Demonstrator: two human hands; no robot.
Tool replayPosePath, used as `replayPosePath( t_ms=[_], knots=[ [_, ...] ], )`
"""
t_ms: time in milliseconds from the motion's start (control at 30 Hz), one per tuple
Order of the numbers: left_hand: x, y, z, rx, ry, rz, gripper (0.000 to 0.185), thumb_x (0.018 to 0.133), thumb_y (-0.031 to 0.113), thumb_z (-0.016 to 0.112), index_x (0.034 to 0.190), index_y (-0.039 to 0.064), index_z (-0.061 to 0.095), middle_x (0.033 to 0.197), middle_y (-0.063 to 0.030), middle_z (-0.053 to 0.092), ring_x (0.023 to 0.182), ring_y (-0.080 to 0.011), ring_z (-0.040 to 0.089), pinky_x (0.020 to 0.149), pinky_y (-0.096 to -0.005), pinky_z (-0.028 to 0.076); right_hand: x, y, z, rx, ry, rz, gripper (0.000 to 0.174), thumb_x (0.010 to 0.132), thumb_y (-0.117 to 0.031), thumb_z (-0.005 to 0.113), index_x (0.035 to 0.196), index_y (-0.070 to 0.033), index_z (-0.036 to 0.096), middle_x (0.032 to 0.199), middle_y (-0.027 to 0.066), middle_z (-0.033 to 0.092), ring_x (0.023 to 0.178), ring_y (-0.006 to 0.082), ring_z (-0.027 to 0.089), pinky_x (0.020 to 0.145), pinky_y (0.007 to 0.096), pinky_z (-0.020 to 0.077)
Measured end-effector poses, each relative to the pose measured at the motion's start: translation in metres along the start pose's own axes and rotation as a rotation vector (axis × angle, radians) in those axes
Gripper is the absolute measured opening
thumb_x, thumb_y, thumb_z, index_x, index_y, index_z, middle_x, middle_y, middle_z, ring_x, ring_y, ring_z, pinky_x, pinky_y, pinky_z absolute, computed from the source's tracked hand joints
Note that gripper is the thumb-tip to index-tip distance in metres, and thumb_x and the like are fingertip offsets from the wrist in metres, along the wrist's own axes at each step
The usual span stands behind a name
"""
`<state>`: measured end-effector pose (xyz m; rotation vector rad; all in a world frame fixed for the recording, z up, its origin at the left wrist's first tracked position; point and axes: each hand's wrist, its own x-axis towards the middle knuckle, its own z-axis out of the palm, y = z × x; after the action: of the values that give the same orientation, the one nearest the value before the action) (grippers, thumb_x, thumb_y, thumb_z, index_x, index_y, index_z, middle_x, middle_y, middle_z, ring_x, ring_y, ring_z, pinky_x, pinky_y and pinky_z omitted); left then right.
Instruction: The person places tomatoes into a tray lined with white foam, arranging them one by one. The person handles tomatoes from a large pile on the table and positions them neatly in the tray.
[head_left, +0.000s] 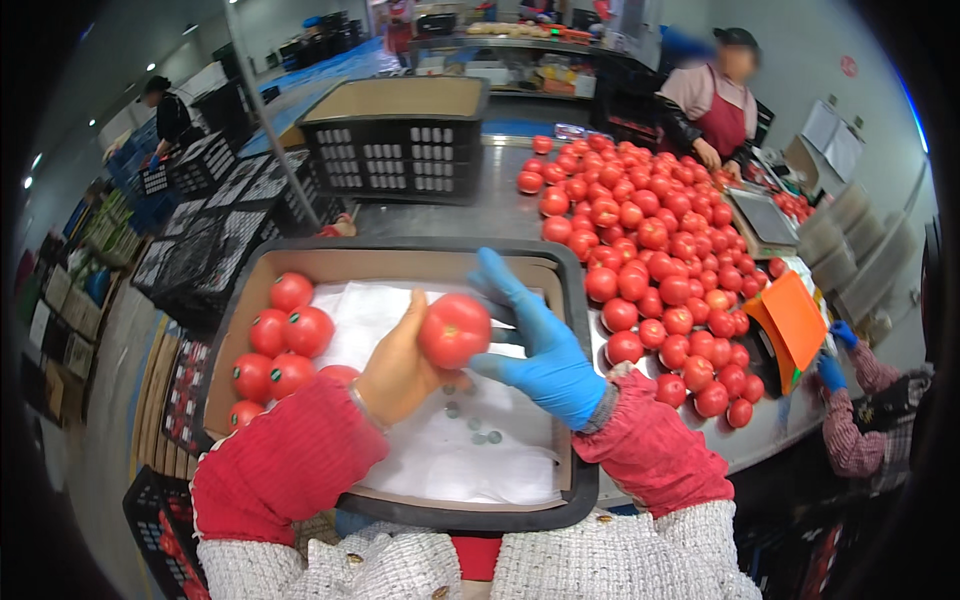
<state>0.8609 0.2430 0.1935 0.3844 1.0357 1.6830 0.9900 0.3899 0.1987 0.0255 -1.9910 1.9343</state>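
Observation:
My bare left hand (401, 360) holds a red tomato (454, 331) above a cardboard-lined black plastic crate (412, 517). Close by on the right, my right hand (544, 360) wears a blue glove and has its fingers spread; whether its thumb touches the tomato is hard to tell. Several tomatoes (291, 376) lie along the left side of the crate, some bearing small dark round stickers. White paper (480, 427) covers the crate's bottom, with several small greenish round stickers (474, 424) on it. My left forearm hides part of the crate's left front.
A large heap of tomatoes (660, 232) spreads over the metal table (450, 219) to the right. Behind my crate stands another black crate (397, 150). An orange tray (793, 319) and a scale (763, 214) flank the heap. Co-workers (709, 112) stand around the table's right side.

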Motion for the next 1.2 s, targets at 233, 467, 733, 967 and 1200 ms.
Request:
replayPosePath(
  t_ms=[233, 467, 733, 967, 1200],
  knots=[
    [-0.006, 0.003, -0.001, 0.042, 0.027, 0.055, 0.056, 0.104, 0.052, 0.031, 0.127, 0.005, 0.050, 0.110, -0.0098, 0.064, 0.093, -0.0212, 0.065, 0.070, -0.0365, 0.054, 0.003, 0.001, 0.001, -0.008, -0.089, 0.043, 0.104, 0.076, -0.001, 0.076, 0.157, -0.016, 0.012, 0.151, 0.0145, 0.035, 0.135, 0.0230, 0.042, 0.111, 0.0365, 0.0359],
    [-0.004, -0.007, 0.000, 0.252, 0.061, 0.161, 0.052, 0.105, 0.046, 0.033, 0.128, 0.003, 0.050, 0.118, -0.0125, 0.062, 0.107, -0.0234, 0.064, 0.090, -0.0400, 0.056, 0.002, 0.004, 0.000, -0.137, -0.201, -0.125, 0.105, 0.074, -0.005, 0.077, 0.156, -0.007, 0.011, 0.159, 0.0153, 0.023, 0.143, 0.0245, 0.030, 0.116, 0.0362, 0.0271],
    [-0.028, 0.006, 0.029, 0.469, -0.095, 0.191, 0.050, 0.105, 0.042, 0.032, 0.132, 0.001, 0.038, 0.110, -0.0196, 0.064, 0.091, -0.0301, 0.070, 0.065, -0.0364, 0.059, -0.016, -0.004, -0.045, 0.329, 0.315, -0.228, 0.081, 0.076, -0.014, 0.075, 0.147, -0.007, 0.037, 0.126, 0.0098, 0.056, 0.114, 0.0225, 0.056, 0.101, 0.0333, 0.0446],
    [-0.021, 0.035, 0.018, 0.622, 0.021, 0.279, 0.031, 0.101, 0.020, 0.046, 0.125, 0.001, 0.047, 0.107, -0.0195, 0.065, 0.092, -0.0269, 0.070, 0.065, -0.0297, 0.057, -0.097, 0.147, -0.204, 0.921, 0.981, -0.034, 0.056, 0.093, -0.029, 0.063, 0.131, 0.007, 0.045, 0.129, 0.0260, 0.052, 0.120, 0.0364, 0.054, 0.105, 0.0407, 0.0457],
    [-0.023, 0.097, -0.022, 1.536, 0.362, 0.399, 0.028, 0.087, 0.023, 0.066, 0.101, -0.002, 0.063, 0.089, -0.0142, 0.070, 0.086, -0.0241, 0.067, 0.075, -0.0336, 0.051, -0.057, 0.037, -0.146, 0.529, 0.585, -0.015, 0.048, 0.100, -0.025, 0.049, 0.141, -0.001, 0.045, 0.131, 0.0172, 0.058, 0.112, 0.0225, 0.062, 0.088, 0.0303, 0.0536]
  ],
)
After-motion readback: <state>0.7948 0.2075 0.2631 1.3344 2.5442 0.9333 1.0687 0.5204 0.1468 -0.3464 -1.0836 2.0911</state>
